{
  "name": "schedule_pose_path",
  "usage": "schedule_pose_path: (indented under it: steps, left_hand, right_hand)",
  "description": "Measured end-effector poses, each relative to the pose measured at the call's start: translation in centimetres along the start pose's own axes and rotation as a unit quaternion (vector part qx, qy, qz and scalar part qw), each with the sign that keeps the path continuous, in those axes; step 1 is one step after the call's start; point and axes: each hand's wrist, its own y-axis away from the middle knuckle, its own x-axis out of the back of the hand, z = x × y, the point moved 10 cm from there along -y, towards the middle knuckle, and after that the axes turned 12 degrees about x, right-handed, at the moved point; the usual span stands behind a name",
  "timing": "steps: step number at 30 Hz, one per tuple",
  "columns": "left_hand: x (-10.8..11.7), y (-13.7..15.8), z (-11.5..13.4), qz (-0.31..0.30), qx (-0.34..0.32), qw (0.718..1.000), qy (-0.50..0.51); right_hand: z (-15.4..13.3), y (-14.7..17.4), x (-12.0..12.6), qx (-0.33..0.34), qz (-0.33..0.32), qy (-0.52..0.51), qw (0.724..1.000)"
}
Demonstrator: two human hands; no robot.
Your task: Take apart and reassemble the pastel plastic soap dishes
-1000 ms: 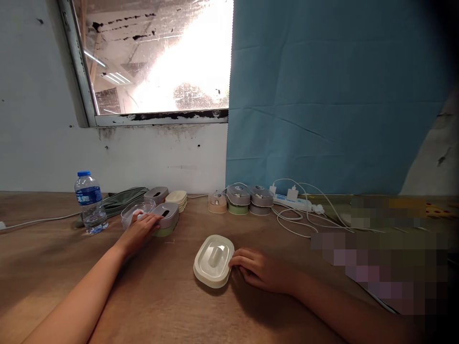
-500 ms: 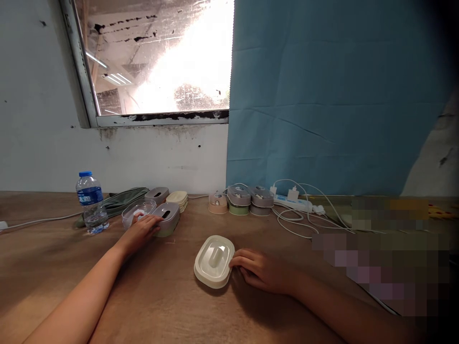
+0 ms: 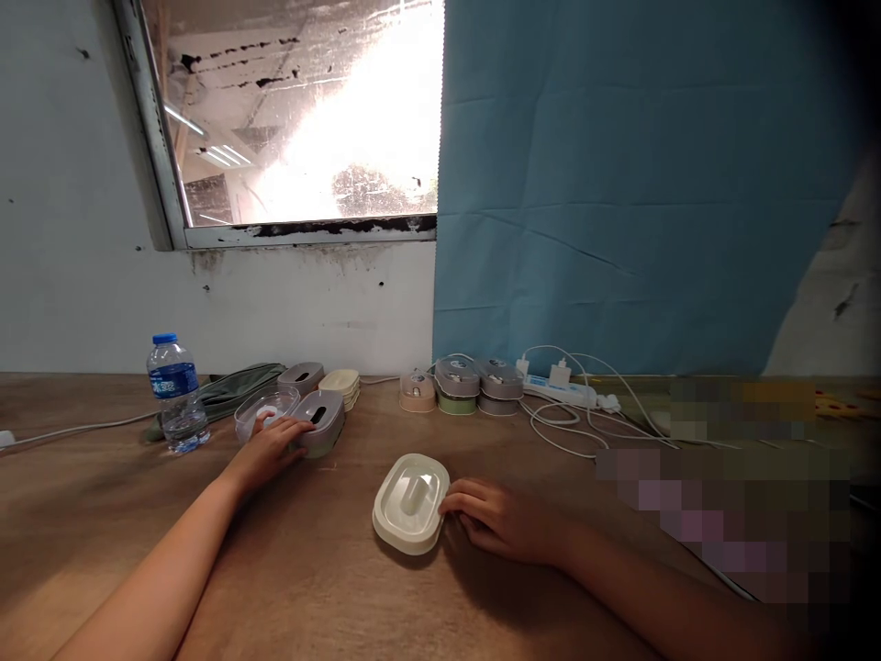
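My right hand [image 3: 496, 520] pinches the right edge of a cream, rounded-rectangular plastic lid [image 3: 395, 508] with a raised bar in its middle. The lid is tilted, with a shadow beneath it on the table. My left hand [image 3: 268, 453] is stretched out at the left, fingers apart and slightly bent. It lies between a clear plastic container [image 3: 246, 409] and a box with a grey slotted lid [image 3: 333, 409], its fingertips at the box's near side. Something whitish shows inside the clear container, partly hidden by the hand.
Behind stand another grey slotted lid [image 3: 300, 375] and a stack of cream lids [image 3: 342, 384]. A water bottle [image 3: 175, 395] and dark green pouch [image 3: 238, 389] are at left. Several lidded boxes [image 3: 457, 378], a power strip [image 3: 561, 392] and white cables [image 3: 557, 442] line the back.
My left hand has shifted very slightly beside the grey-lidded box. My right hand and the cream lid stay almost where they were.
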Motion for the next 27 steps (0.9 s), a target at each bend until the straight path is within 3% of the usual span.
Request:
schedule_pose_path:
  steps: [16, 27]
  left_hand:
    - [-0.39, 0.10, 0.73, -0.003, -0.020, 0.999, 0.025]
    - [0.54, 0.16, 0.78, 0.015, -0.006, 1.000, 0.026]
  right_hand:
    - [0.07, 0.09, -0.04, 0.000, 0.001, -0.006, 1.000]
    - [0.08, 0.04, -0.03, -0.003, -0.001, -0.012, 1.000]
